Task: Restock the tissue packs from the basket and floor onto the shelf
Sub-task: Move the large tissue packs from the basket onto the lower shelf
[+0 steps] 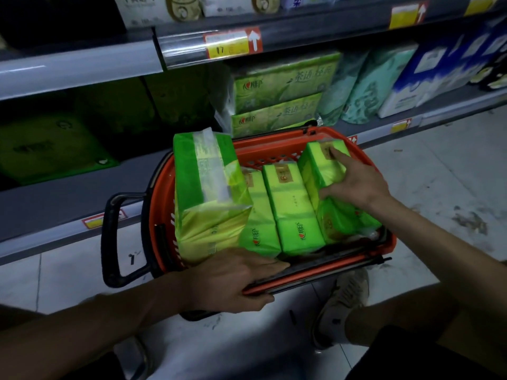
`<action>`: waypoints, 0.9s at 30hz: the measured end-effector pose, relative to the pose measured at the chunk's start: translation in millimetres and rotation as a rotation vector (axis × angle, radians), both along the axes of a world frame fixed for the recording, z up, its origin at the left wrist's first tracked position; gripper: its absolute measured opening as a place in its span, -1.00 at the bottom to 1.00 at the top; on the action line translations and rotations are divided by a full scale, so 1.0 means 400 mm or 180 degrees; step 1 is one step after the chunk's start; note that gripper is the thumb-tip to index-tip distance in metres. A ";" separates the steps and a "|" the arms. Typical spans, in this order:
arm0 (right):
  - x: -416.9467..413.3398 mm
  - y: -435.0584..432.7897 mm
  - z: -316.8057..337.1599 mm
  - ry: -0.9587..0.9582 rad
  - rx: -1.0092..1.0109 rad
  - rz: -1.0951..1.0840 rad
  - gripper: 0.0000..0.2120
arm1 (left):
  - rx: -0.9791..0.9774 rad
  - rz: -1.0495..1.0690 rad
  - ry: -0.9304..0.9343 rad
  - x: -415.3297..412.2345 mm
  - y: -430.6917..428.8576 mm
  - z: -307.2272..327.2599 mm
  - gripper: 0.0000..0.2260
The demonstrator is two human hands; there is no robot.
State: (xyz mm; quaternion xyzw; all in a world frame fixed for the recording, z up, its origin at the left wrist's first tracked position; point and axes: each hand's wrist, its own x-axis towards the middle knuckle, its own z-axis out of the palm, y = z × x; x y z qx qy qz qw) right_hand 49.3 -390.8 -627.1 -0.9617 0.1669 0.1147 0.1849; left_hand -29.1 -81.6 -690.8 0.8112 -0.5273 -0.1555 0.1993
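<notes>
An orange basket (274,150) stands on the floor against the shelf, filled with several green tissue packs. A tall multipack (203,187) stands at its left; smaller packs (290,204) lie side by side in the middle. My right hand (354,179) rests on the rightmost tilted pack (323,171), fingers spread over its top and side. My left hand (233,281) grips the basket's near rim, thumb inside by the packs. The bottom shelf (384,124) behind holds matching green tissue packs (277,89).
Teal and blue-white paper packs (378,83) fill the shelf to the right. A dark shelf bay at the left holds dim green packs (46,149). The basket's black handle (112,237) sticks out leftwards. My shoe (340,300) is on the tiled floor beside the basket.
</notes>
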 end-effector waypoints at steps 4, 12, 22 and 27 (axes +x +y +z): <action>0.008 0.025 0.023 -0.0239 -0.0222 0.0032 0.00 | 0.0399 0.0094 0.0198 -0.026 -0.014 -0.005 -0.40; 0.003 0.040 0.145 -0.0444 -0.0365 -0.0123 -0.14 | 0.0370 0.0248 0.0026 -0.022 -0.025 -0.006 -0.50; -0.084 0.076 0.466 -0.1520 0.0355 -0.0226 -0.13 | 0.0256 0.0130 0.0350 0.027 -0.103 0.048 -0.43; -0.073 0.156 0.499 -0.1581 0.0215 0.0244 -0.18 | 0.0606 0.0081 -0.0226 0.039 -0.127 0.087 -0.43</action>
